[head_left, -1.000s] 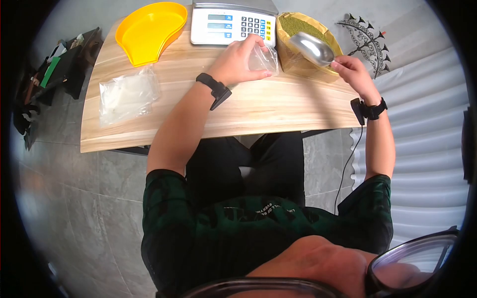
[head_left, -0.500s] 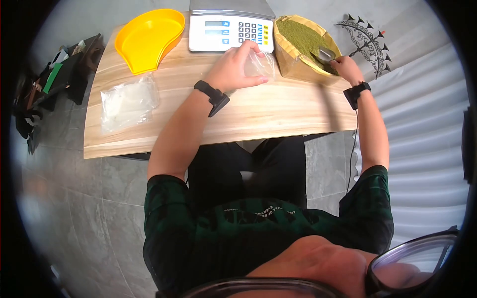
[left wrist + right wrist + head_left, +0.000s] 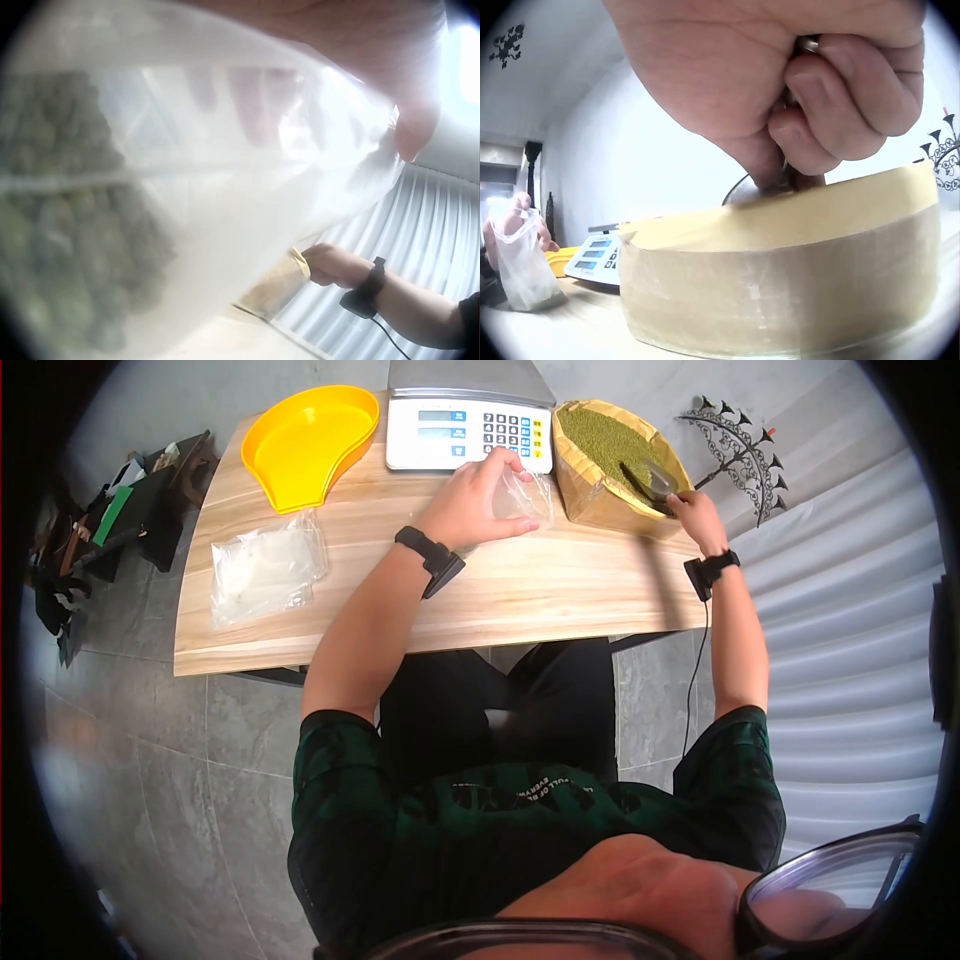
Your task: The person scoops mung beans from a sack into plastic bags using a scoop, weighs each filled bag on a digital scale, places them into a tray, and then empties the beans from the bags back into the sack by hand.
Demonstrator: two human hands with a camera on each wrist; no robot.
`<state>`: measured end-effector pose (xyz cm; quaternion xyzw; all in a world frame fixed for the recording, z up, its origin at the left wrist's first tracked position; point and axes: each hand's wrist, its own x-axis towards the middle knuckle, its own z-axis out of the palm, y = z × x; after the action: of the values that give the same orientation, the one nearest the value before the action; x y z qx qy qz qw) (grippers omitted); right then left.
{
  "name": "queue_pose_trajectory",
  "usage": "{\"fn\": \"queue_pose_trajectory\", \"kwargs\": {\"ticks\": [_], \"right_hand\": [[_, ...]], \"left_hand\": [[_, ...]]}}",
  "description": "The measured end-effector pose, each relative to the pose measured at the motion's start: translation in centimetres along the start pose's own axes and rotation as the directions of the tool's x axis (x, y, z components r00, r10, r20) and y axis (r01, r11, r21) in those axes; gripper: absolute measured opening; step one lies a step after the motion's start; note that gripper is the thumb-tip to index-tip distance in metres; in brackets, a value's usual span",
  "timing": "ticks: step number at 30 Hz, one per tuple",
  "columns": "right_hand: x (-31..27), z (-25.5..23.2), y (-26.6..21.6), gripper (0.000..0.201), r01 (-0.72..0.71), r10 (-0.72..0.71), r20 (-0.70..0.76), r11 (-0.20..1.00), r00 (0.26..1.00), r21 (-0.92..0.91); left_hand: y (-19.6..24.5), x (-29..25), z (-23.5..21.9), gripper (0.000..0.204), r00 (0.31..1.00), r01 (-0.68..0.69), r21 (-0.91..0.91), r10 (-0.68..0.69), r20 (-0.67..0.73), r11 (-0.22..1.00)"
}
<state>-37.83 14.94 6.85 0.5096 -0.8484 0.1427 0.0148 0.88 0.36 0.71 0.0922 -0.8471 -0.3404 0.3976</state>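
Note:
A clear plastic bag (image 3: 522, 502) stands on the table, its mouth held by my left hand (image 3: 472, 502). In the left wrist view green grains (image 3: 82, 247) fill the lower part of this bag (image 3: 225, 172). My right hand (image 3: 697, 520) grips the handle of a metal scoop (image 3: 655, 482), whose bowl lies partly in the green grains (image 3: 602, 445) of an open brown paper sack (image 3: 610, 505). Curled fingers (image 3: 832, 112) wrap the handle in the right wrist view, just above the sack's rim (image 3: 780, 225).
A white scale (image 3: 470, 432) stands behind my left hand. At the back left of the table (image 3: 350, 595) lies a yellow tray (image 3: 310, 445), with flat plastic bags (image 3: 265, 570) in front of it. Beyond the sack is a black ornamental metal stand (image 3: 740, 455).
My right hand has lowered the scoop from above the sack into the grains and drawn slightly nearer the body. My left hand keeps its hold on the bag, almost unmoved.

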Motion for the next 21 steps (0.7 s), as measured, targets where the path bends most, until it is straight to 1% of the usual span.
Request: {"fn": "queue_pose_trajectory", "kwargs": {"ticks": [1,2,3,5,6,7,9,11,13,17,19,20,21], "right_hand": [[-0.8,-0.1,0.2,0.039,0.026,-0.024,-0.050,0.998,0.998,0.050],[-1.6,-0.5,0.4,0.038,-0.018,0.020,-0.034,0.997,0.999,0.075],[-2.4,-0.3,0.7,0.038,-0.022,0.025,-0.033,0.997,0.999,0.073],[-3.6,0.3,1.7,0.038,0.044,-0.014,-0.186,0.986,0.982,0.158],[-4.0,0.7,2.1,0.037,0.043,-0.003,-0.213,0.982,0.977,0.182],[-4.4,0.8,1.9,0.037,0.037,0.003,-0.216,0.983,0.976,0.181],[-5.2,0.9,1.5,0.038,-0.023,0.074,-0.220,0.974,0.973,0.227],[-5.3,1.3,1.9,0.038,-0.022,0.079,-0.236,0.971,0.968,0.238],[-5.0,1.6,2.2,0.037,-0.030,0.105,-0.250,0.958,0.962,0.285],[-4.9,1.5,2.1,0.037,-0.013,0.108,-0.278,0.946,0.954,0.324],[-5.2,1.1,1.6,0.036,0.007,0.076,-0.246,0.948,0.966,0.319],[-5.4,1.0,1.2,0.036,0.009,0.073,-0.245,0.948,0.967,0.319],[-5.7,1.0,0.8,0.033,0.026,0.059,-0.204,0.920,0.977,0.392]], "left_hand": [[0.0,0.0,0.0,0.059,1.000,-0.013,-0.001,0.013,-0.001,1.000],[0.0,0.0,0.1,0.059,1.000,-0.013,-0.004,0.013,0.001,1.000],[0.1,-0.1,0.1,0.059,1.000,-0.011,0.002,0.011,0.004,1.000],[0.2,0.0,0.2,0.059,1.000,-0.016,0.003,0.016,0.009,1.000],[0.3,0.0,0.2,0.060,1.000,-0.012,0.007,0.012,0.011,1.000],[0.3,0.0,0.2,0.060,1.000,-0.008,0.012,0.008,0.014,1.000],[0.1,-0.1,0.3,0.061,1.000,-0.002,0.010,0.002,0.014,1.000],[-0.1,-0.1,0.5,0.061,1.000,0.008,0.015,-0.009,0.013,1.000],[-0.3,0.0,0.5,0.058,0.999,-0.041,0.005,0.042,-0.032,0.999],[-0.3,0.0,0.4,0.059,0.998,-0.050,0.036,0.051,-0.036,0.998],[-0.1,0.0,0.2,0.060,0.999,0.002,0.021,-0.002,0.033,1.000],[0.0,0.1,0.2,0.060,1.000,0.004,0.021,-0.005,0.030,1.000],[0.0,0.1,0.2,0.060,1.000,-0.007,0.011,0.007,0.031,1.000]]}}
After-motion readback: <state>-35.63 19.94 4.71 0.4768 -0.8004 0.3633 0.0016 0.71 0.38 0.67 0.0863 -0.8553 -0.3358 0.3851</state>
